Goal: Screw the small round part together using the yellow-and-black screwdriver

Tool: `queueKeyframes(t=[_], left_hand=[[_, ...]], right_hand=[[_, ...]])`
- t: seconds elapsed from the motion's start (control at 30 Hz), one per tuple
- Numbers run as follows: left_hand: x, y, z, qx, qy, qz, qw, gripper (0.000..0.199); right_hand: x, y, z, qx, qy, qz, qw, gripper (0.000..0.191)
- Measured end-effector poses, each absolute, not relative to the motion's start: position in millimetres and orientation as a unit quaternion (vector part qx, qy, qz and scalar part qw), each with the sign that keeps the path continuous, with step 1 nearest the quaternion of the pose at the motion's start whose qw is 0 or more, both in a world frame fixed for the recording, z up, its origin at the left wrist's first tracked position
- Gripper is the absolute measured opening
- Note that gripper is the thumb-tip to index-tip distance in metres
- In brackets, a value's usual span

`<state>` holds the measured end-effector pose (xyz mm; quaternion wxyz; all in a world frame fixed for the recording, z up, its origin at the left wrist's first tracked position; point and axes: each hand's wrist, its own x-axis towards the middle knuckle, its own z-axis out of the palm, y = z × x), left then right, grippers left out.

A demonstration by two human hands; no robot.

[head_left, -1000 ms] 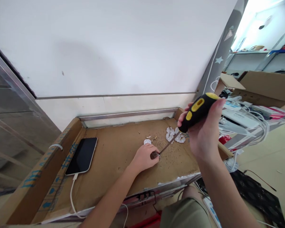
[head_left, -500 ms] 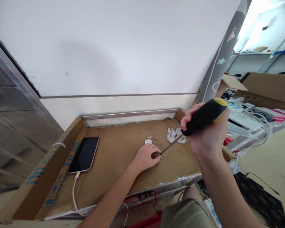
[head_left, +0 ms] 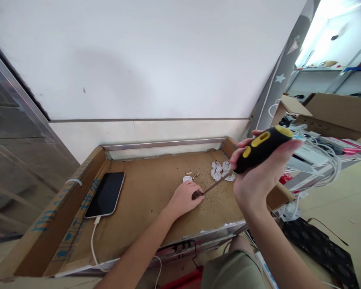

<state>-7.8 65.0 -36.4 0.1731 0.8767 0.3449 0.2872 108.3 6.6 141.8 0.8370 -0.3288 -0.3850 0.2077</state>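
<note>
My right hand [head_left: 254, 180] is closed round the black and yellow handle of a screwdriver [head_left: 266, 147], with the thumb stretched along it. The shaft slopes down to the left, and its tip meets a small dark brown piece [head_left: 196, 195]. That piece is pinched by my left hand [head_left: 183, 200], which rests low on the cardboard; its exact kind is hidden by the fingers. Just beyond the left fingers lies a white round plastic part [head_left: 187, 179]. Small brass pins [head_left: 196, 175] lie beside it. Several clear plastic pieces [head_left: 216, 170] sit near the shaft.
A cardboard-lined tray [head_left: 138, 188] with raised sides forms the work surface, dotted with dark specks. A phone [head_left: 105, 194] on a white cable lies at its left. White wall stands behind. At right are an open carton [head_left: 339, 112] and coiled white cables [head_left: 333, 164].
My right hand has turned the screwdriver handle, so its yellow inserts now show, and the thumb has stretched out. The left hand stays in place on the brown piece.
</note>
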Motion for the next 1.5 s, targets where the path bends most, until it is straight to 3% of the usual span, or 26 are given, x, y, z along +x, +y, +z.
queueKeyframes(t=[0.33,0.6,1.5], left_hand=[[-8,65,-35,0.880,0.355,0.262,0.175,0.024],[-8,66,-37,0.880,0.351,0.265,0.180,0.022],[-8,66,-39,0.878,0.344,0.278,0.184,0.021]], right_hand=[[108,-9,148,-0.274,-0.394,0.235,0.845,0.051],[100,-1,141,-0.318,-0.391,0.208,0.838,0.057],[100,-2,134,-0.304,-0.388,0.194,0.848,0.054]])
